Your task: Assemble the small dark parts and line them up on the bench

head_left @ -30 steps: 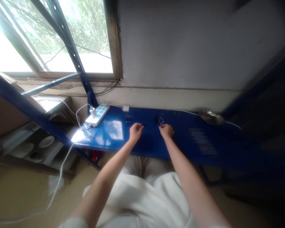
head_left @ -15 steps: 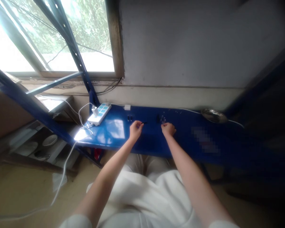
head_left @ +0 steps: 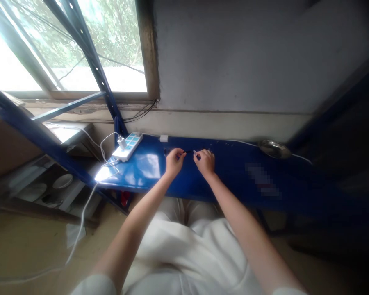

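Observation:
Over the blue table (head_left: 230, 176), my left hand (head_left: 174, 161) pinches a small thin black piece (head_left: 188, 152) that points right. My right hand (head_left: 205, 162) faces it, closed on a small clear piece (head_left: 194, 153) at its fingertips. A short gap separates the two pieces; they are too small to name exactly. Dark small items (head_left: 167, 151) lie just behind my left hand, partly covered by it. The small clear bits behind my right hand are mostly hidden.
At the table's left end lies a white power strip (head_left: 128, 147) with a plug in it. A white adapter (head_left: 164, 138) rests at the back edge. Toward the right sits a shiny metal lamp-like object (head_left: 274, 148) with a white cord. A blue post (head_left: 95, 61) rises at left.
My right hand has moved left, away from the clear bits, and now holds one near the black piece. My left hand has shifted slightly up and left.

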A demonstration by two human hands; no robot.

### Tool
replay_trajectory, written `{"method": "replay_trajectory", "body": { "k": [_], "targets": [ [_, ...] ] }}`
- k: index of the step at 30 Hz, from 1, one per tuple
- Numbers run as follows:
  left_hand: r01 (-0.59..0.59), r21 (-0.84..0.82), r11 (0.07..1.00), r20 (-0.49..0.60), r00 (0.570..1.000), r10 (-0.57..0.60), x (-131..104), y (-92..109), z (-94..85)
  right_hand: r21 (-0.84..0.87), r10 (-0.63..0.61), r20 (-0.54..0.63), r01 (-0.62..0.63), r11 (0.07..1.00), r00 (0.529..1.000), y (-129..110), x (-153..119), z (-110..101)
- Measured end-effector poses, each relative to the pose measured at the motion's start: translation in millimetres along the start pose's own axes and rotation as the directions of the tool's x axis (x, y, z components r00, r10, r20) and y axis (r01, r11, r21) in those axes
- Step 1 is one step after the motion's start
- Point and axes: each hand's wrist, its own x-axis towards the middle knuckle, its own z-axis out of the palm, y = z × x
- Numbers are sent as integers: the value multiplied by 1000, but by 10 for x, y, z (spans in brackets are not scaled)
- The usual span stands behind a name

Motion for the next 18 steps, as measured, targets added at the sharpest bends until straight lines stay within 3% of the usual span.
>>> {"method": "replay_trajectory", "body": {
  "k": [7, 13, 18],
  "targets": [
    [-70, -6, 998, -24, 997, 70, -6, 13, 18, -50, -34, 30, 35, 998, 999, -45, 20, -30],
    [-206, 62, 977, -46, 977, 209, 9, -4, 11, -91, -53, 77, 60, 994, 996, -97, 40, -77],
    [-377, 126, 918, 60, 926, 372, -38, 26, -1, -101, -53, 97, 63, 993, 994, -143, 45, -126]
  ]
}}
